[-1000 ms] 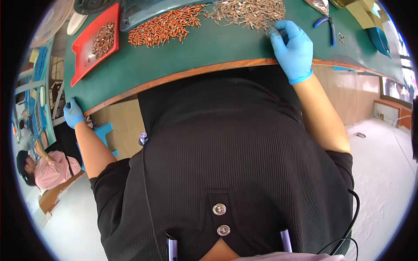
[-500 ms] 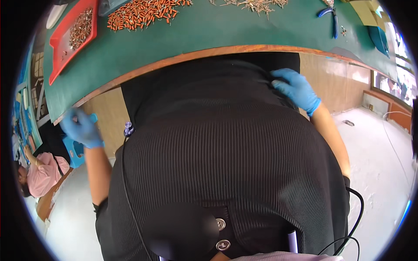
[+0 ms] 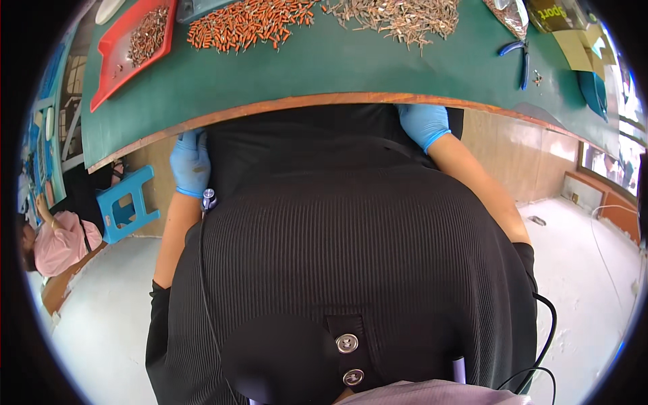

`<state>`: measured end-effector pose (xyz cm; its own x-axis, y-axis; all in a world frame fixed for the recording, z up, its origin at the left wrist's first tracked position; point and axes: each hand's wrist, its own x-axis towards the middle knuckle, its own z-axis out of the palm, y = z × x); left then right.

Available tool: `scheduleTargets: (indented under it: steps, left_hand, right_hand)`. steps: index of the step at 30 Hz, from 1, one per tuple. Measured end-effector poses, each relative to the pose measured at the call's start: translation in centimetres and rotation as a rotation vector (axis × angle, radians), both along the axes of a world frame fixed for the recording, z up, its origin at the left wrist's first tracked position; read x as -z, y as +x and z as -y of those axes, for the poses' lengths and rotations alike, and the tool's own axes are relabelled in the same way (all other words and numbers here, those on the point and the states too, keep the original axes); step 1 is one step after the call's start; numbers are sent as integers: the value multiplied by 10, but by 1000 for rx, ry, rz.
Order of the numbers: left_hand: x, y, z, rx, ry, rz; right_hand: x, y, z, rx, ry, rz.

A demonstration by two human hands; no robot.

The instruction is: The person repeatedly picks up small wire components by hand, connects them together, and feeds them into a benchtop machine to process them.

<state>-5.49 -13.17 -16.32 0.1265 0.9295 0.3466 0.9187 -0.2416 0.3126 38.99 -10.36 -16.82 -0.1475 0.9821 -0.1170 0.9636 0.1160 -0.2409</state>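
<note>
My left hand (image 3: 190, 165), in a blue glove with a dark smudge on its back, is by the left side of my black clothing (image 3: 304, 142), just below the table's front edge. Its fingers point forward and their ends pass out of sight at the edge. On the other side, my right hand (image 3: 425, 126), also blue-gloved, rests against the dark cloth over my lap. The tabletop hides most of its fingers. Whether either hand grips the cloth does not show.
On the green table (image 3: 270, 77) are a red tray (image 3: 108, 81) of small metal parts, orange-bodied pieces (image 3: 250, 23), a heap of thin brownish pieces (image 3: 412, 20) and blue-handled pliers (image 3: 524, 67). A blue stool (image 3: 128, 202) and a person in pink (image 3: 64, 243) are at left.
My left hand has moved right and forward, from beside the table corner to my clothing. My right hand has gone forward, fingers now under the table edge. More of the tabletop shows.
</note>
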Motion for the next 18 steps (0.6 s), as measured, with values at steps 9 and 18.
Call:
scheduleTargets:
  steps: [9, 18]
  left_hand:
    - [-41, 16, -12, 1, -405, 11]
    - [-167, 66, -66, 268, -971, 677]
  right_hand:
    - [-61, 27, -2, -204, -383, 92]
    - [-162, 4, -61, 122, 216, -548]
